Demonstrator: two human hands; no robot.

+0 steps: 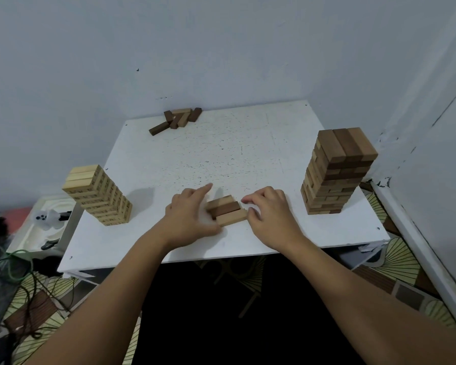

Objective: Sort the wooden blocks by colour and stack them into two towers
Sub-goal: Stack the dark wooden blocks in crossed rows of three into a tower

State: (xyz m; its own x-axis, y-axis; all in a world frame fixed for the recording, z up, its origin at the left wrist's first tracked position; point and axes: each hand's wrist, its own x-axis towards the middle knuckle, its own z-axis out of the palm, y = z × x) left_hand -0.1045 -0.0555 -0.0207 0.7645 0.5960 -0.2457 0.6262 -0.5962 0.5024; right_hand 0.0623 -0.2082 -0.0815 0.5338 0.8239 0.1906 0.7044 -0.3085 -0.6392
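Three brown blocks lie side by side near the front of the white table. My left hand touches their left ends, index finger stretched forward and thumb against the nearest block. My right hand hovers at their right ends with fingers loosely curled, holding nothing. A pale tower stands at the left edge. A taller brown tower stands at the right. Several loose blocks, dark and lighter brown, lie in a heap at the far edge.
A wall rises behind and to the right of the table. Left of the table stands a white tray with a small white figure. Green and dark cables lie on the patterned floor below.
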